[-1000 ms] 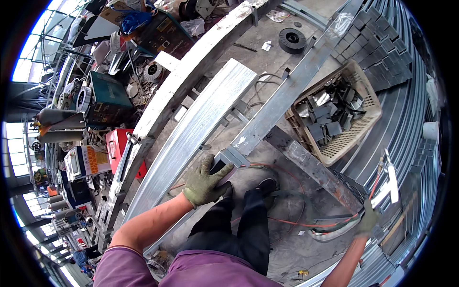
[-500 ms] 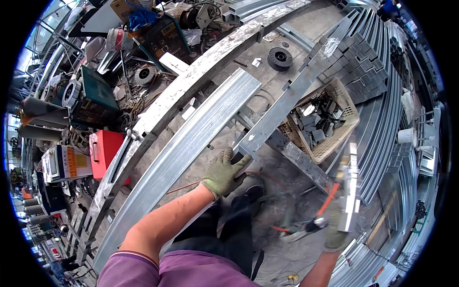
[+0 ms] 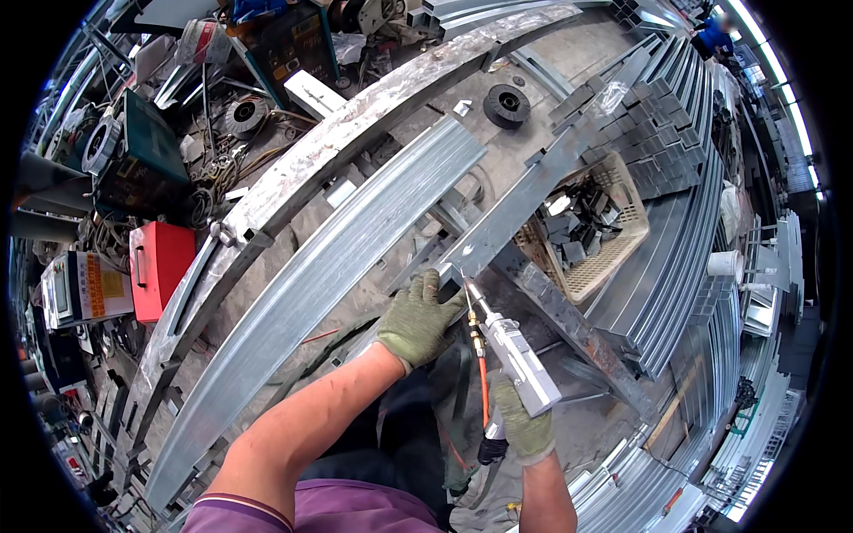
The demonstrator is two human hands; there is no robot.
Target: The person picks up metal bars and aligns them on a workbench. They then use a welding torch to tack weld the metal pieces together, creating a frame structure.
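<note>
Head view: your left hand (image 3: pixel 416 320), gloved, is closed over the near end of the steel bar (image 3: pixel 533 191), pinning it where it crosses the long channel (image 3: pixel 329 275), so the joint stays put under the tool. Your right hand (image 3: pixel 524 426) grips the welding gun (image 3: pixel 511 351) by its handle, nozzle tip angled just beside the bar's end and your left fingers; the basket (image 3: pixel 613 258) of offcuts sits near.

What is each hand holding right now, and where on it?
The right hand holds a silver welding gun by its rear handle. The left hand has its grip on the near end of the galvanized steel bar.
</note>
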